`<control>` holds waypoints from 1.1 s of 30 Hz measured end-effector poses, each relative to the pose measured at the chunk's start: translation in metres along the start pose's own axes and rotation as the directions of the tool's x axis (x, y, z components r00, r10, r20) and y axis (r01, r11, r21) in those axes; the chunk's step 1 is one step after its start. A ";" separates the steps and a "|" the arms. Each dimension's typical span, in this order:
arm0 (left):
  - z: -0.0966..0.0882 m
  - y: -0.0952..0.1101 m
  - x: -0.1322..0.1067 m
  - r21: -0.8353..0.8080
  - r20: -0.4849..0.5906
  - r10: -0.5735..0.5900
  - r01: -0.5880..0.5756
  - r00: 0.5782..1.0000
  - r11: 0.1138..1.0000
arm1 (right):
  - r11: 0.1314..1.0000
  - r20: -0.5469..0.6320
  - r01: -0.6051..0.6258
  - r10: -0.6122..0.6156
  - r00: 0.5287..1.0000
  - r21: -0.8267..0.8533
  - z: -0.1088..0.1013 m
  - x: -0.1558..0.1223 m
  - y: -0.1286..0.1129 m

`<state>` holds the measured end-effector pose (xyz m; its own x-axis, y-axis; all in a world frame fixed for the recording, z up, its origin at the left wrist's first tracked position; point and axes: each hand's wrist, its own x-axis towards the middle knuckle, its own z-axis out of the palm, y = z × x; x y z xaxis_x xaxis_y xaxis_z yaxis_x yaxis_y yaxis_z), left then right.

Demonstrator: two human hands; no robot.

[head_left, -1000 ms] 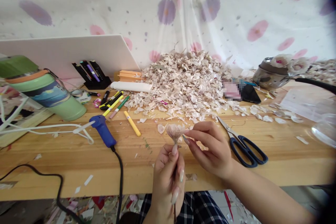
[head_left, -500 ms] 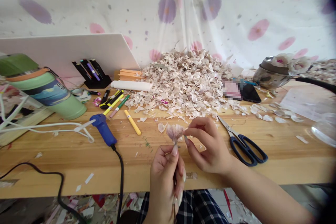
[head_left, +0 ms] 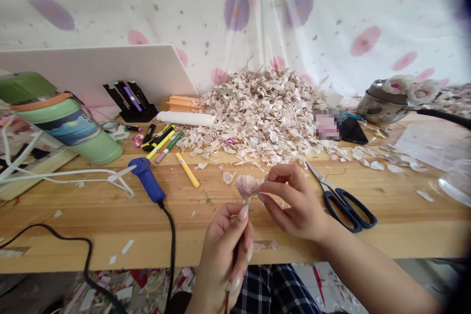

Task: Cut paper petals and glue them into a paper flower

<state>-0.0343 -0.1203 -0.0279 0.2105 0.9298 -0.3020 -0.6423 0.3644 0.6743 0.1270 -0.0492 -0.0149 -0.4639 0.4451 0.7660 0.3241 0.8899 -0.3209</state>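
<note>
Left hand point(head_left: 224, 245) and right hand point(head_left: 294, 206) meet above the near edge of the bench point(head_left: 121, 230). Left fingers and thumb close around the stem point(head_left: 227, 301) of a pale flower point(head_left: 246, 185), pinching just under its head, so the flower stands upright between the hands. Right thumb and forefinger come together at the flower's right edge, other fingers loosely curled; whether they pinch a petal there is too small to tell.

For good work here, the left pinch should probably stay firm and low, right where the petals gather, so the head cannot twist. The right fingertips want a light touch, since such thin petals look likely to tear or crease; turning the stem a little at a time would suit better than reaching around.

Counting from left to right: one green bottle point(head_left: 73, 127); one black pen stand point(head_left: 138, 112), its pens too crowded to count surely; one blue glue gun point(head_left: 147, 179); one yellow marker point(head_left: 187, 170) lying by itself, with several more pens bunched behind it; one white roll point(head_left: 186, 118); one loose petal point(head_left: 228, 177) just beside the flower; one big petal heap point(head_left: 257, 113), past counting; one pair of scissors point(head_left: 342, 201), blades slightly parted; one black phone point(head_left: 353, 130); one pot point(head_left: 380, 105) with one handle; and two white blossoms point(head_left: 424, 91) at its rim.
</note>
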 end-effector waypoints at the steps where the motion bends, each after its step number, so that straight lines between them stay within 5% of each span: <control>1: 0.000 0.000 0.000 -0.012 0.002 0.000 0.000 1.000 1.000 | 1.000 -0.010 0.001 -0.001 1.000 0.002 0.000 0.000 0.000; 11: -0.001 -0.001 0.001 -0.141 0.119 -0.020 0.037 0.993 0.989 | 0.999 -0.021 0.020 -0.021 1.000 -0.039 0.001 0.001 -0.001; 15: 0.000 -0.001 0.004 -0.236 0.158 -0.006 0.044 0.987 0.971 | 0.999 -0.162 0.028 -0.021 0.987 0.040 -0.003 0.002 -0.005; 17: 0.003 -0.002 0.004 -0.261 0.142 0.044 -0.005 0.989 0.965 | 0.985 -0.181 -0.055 0.085 0.980 0.165 -0.003 0.004 -0.005; 20: 0.010 -0.009 0.005 -0.185 0.059 0.180 -0.166 0.982 0.968 | 0.880 0.036 -0.312 0.321 0.946 0.357 -0.001 0.008 -0.003; 23: 0.019 -0.020 0.007 0.011 -0.091 0.393 -0.393 0.915 0.919 | 0.799 0.223 -0.404 0.338 0.914 0.446 0.001 0.011 -0.003; 26: 0.024 -0.032 0.009 0.175 -0.165 0.543 -0.517 0.823 0.838 | 0.815 0.206 -0.304 0.230 0.951 0.493 0.000 0.014 -0.009; 33: 0.024 -0.050 0.011 0.206 -0.195 0.609 -0.575 0.769 0.792 | 0.857 0.176 -0.233 0.169 0.970 0.459 -0.005 0.019 -0.026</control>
<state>0.0178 -0.1272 -0.0484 -0.3732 0.9265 0.0470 -0.4778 -0.2354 0.8463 0.1139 -0.0640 0.0112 -0.5403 0.5999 0.5900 0.0073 0.7045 -0.7097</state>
